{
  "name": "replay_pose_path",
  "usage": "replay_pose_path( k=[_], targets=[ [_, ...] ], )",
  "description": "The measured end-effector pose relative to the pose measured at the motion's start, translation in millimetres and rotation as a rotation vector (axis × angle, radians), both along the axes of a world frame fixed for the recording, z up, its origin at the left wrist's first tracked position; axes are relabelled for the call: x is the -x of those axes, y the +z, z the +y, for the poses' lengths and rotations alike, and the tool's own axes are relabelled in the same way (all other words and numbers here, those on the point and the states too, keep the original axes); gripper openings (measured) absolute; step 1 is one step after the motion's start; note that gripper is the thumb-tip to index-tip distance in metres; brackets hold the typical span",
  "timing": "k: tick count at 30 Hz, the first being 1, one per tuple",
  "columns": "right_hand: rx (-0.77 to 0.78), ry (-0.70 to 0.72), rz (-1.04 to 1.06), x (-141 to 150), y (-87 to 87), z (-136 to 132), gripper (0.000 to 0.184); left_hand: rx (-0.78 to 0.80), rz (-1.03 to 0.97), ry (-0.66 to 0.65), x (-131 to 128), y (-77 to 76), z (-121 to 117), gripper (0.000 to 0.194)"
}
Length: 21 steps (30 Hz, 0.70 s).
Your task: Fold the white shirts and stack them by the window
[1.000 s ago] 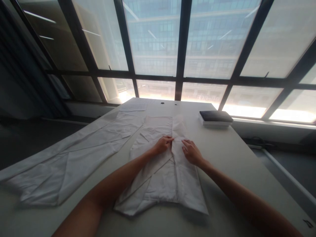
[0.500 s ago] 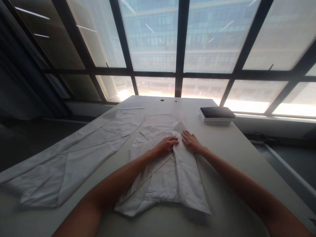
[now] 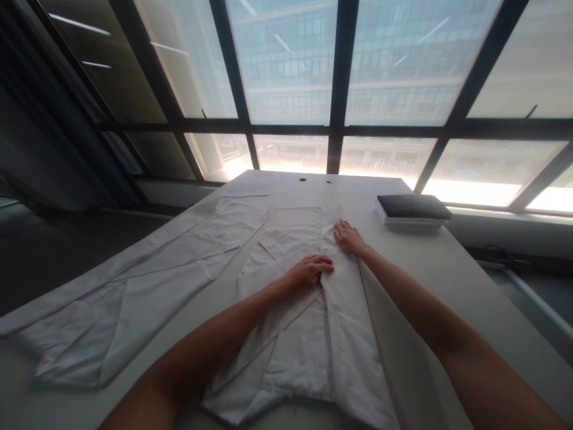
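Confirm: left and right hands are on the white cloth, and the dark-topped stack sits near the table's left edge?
Wrong side: the head view shows the dark-topped stack near the table's right edge. The left hand and right hand are on the white cloth.

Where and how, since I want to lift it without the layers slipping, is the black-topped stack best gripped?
Probably low on both short ends of the stack, coming in from left and right together. It lies flat and wide on the table, with white layers under the dark top, so gripping only the top could leave them behind.
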State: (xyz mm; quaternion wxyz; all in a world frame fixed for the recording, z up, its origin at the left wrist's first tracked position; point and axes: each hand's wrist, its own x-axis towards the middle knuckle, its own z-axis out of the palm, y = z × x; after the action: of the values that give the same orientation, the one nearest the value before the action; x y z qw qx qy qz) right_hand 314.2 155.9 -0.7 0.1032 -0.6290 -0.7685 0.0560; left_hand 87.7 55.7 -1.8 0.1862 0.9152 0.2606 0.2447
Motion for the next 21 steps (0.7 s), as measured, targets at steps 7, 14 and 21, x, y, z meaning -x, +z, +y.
replay_pose_path(
  k=[7,14,21],
  targets=[
    [0.044,-0.095,0.024,-6.1,-6.4,35.6,0.056,0.016,-0.012,-0.007,1.4,-3.7,2.0,0.044],
    [-0.069,-0.259,0.186,-19.7,-8.5,47.7,0.051,0.123,-0.11,0.035,5.3,1.6,0.0,0.046],
    [-0.113,-0.358,0.285,-28.2,-5.2,36.8,0.052,0.594,-0.371,0.558,-6.4,24.8,71.0,0.033]
  ],
)
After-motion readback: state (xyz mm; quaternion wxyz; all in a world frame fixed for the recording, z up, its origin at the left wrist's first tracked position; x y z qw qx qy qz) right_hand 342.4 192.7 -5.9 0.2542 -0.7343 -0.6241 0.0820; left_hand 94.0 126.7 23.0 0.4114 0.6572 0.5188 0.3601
